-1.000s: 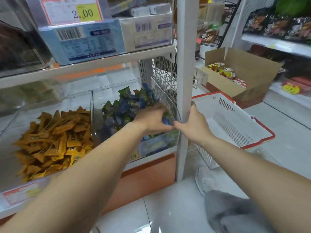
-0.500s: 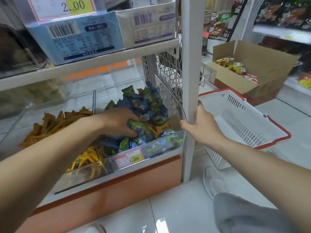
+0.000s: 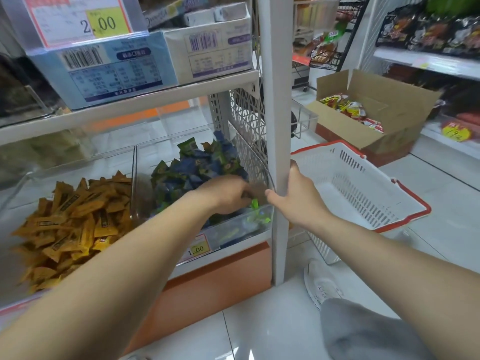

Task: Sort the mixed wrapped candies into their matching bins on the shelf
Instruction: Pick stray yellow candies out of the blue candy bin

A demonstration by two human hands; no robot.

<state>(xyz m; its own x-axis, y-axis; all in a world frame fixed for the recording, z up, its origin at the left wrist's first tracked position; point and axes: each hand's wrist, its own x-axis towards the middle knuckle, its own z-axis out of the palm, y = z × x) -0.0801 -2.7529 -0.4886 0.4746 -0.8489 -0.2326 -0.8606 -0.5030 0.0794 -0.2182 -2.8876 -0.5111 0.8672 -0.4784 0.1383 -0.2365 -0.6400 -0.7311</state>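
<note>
Two clear bins sit side by side on the low shelf. L bin (image 3: pixel 78 165) holds yellow-orange wrapped candies (image 3: pixel 75 224); R bin (image 3: pixel 166 144) holds blue & green wrapped candies (image 3: pixel 197 167), heaped toward its back right. On the floor to the right stands a white shopping basket (image 3: pixel 350 162) w/ red rim, and behind it an open cardboard box (image 3: pixel 389 100) w/ red-yellow snack packs (image 3: pixel 348 110) inside.

Price tag (image 3: pixel 197 249) on the front of R bin reads "1.00". Upper tag (image 3: pixel 104 22) reads "2.00", above a blue carton (image 3: pixel 104 71) w/ barcode; its small print is too blurred to read.

Left hand (image 3: pixel 228 194) is down in R bin at the front right, fingers curled into the blue & green pile, a bright green wrapper (image 3: pixel 254 203) just at the fingertips; can't tell if it actually holds a piece. Right hand (image 3: pixel 296 196) grips the white shelf post (image 3: pixel 275 126) just beside R bin, thumb up along the post's right side.
</note>
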